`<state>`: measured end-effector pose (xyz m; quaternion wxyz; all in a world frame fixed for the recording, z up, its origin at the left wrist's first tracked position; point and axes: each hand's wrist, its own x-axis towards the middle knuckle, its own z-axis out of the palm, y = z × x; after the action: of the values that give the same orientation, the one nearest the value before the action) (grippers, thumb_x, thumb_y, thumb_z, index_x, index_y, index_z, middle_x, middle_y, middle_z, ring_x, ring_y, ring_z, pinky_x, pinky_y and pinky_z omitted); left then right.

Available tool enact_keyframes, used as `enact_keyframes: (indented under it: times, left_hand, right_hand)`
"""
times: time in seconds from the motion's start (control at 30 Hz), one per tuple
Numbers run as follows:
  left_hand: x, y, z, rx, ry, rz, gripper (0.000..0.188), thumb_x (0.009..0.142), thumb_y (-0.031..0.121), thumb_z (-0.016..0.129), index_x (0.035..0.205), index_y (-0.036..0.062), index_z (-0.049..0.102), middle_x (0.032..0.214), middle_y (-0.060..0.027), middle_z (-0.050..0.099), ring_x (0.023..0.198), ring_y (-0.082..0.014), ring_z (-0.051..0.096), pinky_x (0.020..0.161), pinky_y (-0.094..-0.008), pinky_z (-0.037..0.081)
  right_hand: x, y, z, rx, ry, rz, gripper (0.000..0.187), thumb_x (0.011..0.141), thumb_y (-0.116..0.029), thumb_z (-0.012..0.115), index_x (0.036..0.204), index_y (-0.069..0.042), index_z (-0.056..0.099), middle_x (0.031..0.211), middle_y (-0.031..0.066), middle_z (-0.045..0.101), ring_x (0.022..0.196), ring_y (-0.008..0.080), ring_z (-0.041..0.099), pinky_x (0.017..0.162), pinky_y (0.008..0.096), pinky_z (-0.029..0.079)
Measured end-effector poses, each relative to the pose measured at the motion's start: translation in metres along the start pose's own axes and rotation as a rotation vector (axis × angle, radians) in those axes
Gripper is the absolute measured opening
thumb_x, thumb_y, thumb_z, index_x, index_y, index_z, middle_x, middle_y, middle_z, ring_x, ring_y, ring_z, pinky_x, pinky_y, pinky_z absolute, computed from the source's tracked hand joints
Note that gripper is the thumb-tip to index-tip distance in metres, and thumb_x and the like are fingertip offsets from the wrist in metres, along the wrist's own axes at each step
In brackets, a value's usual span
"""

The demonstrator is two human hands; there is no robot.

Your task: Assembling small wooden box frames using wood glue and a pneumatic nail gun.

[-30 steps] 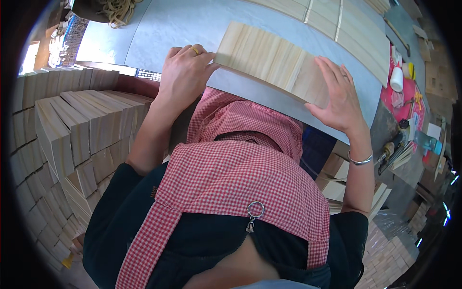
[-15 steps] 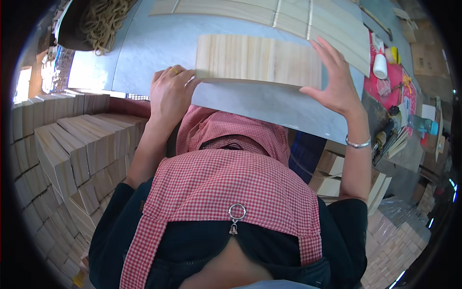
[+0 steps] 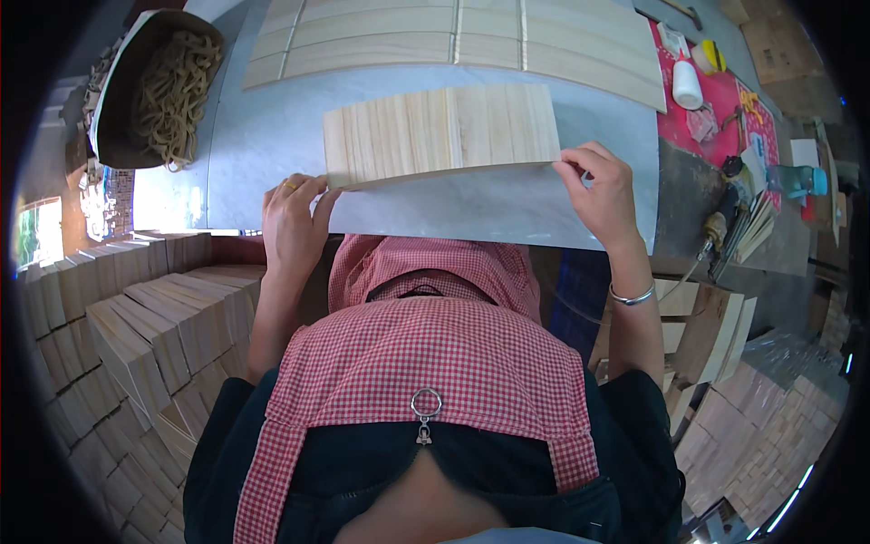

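Observation:
A row of several thin pale wood slats (image 3: 440, 131) lies side by side on the grey-white worktable (image 3: 471, 210). My left hand (image 3: 292, 219) grips the row's near left corner, thumb up against its end. My right hand (image 3: 601, 192), with a silver bangle on the wrist, pinches the near right corner. Farther back on the table lies a larger mat of wood slats (image 3: 462, 34) joined by thin cross strips. I wear a red-and-white checked apron (image 3: 426, 363).
Stacks of cut wood slats (image 3: 136, 326) fill the left side beside me, and more stacks (image 3: 761, 426) lie at lower right. A dark basket of coiled cord (image 3: 163, 86) sits at the table's far left. A white bottle (image 3: 687, 83) and tools rest on a red cloth at right.
Both hands have turned the slat row from tilted to straight and laid it flat on the table, farther from me. My hands now sit at its near corners.

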<state>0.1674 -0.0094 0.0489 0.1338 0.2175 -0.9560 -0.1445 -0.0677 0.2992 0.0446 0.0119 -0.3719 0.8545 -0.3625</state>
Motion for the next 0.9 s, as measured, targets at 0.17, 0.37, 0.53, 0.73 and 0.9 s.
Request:
enact_keyframes:
  times: [0.17,0.37,0.53,0.73,0.9]
  left_hand:
    - [0.001,0.000,-0.003,-0.081,-0.034,-0.031,0.014,0.086,0.010,0.073,0.095,0.0001,0.073,0.091,-0.0080,0.069,0.081,-0.0220,0.063,0.086,-0.0358,0.046]
    - [0.000,-0.004,-0.001,-0.087,-0.038,-0.013,0.012,0.086,0.007,0.073,0.095,-0.0006,0.073,0.091,-0.0078,0.069,0.081,-0.0225,0.062,0.087,-0.0353,0.046]
    - [-0.006,-0.009,0.004,-0.048,0.037,0.027,0.012,0.085,0.006,0.073,0.095,-0.0008,0.073,0.091,-0.0077,0.070,0.081,-0.0226,0.062,0.086,-0.0353,0.046]
    - [-0.002,-0.001,0.000,-0.083,0.033,0.004,0.013,0.084,0.008,0.074,0.095,-0.0004,0.072,0.091,-0.0076,0.070,0.081,-0.0224,0.063,0.085,-0.0352,0.047]
    - [0.032,0.047,-0.049,0.206,-0.471,-0.408,0.019,0.082,0.017,0.078,0.092,0.0024,0.071,0.094,-0.0075,0.071,0.083,-0.0209,0.065,0.084,-0.0351,0.047]
  right_hand:
    - [0.006,0.008,-0.002,-0.003,-0.030,-0.110,0.007,0.081,0.004,0.071,0.087,0.001,0.068,0.079,0.0046,0.063,0.062,0.0172,0.052,0.060,0.0282,0.044]
    - [0.008,0.017,-0.001,-0.051,-0.068,-0.174,0.010,0.080,0.004,0.071,0.080,-0.001,0.062,0.075,0.0048,0.058,0.062,0.0196,0.052,0.061,0.0302,0.044]
    - [0.004,0.015,0.010,-0.126,0.043,-0.276,0.014,0.080,0.005,0.070,0.077,-0.003,0.058,0.075,0.0050,0.056,0.064,0.0209,0.052,0.063,0.0317,0.045]
    - [0.001,0.027,0.011,-0.091,0.053,-0.298,0.015,0.081,0.006,0.069,0.078,-0.003,0.058,0.076,0.0054,0.057,0.066,0.0216,0.053,0.065,0.0321,0.046]
    - [-0.002,0.028,0.012,-0.067,0.088,-0.287,0.014,0.080,0.006,0.070,0.078,-0.003,0.059,0.077,0.0056,0.057,0.066,0.0219,0.053,0.065,0.0317,0.046]
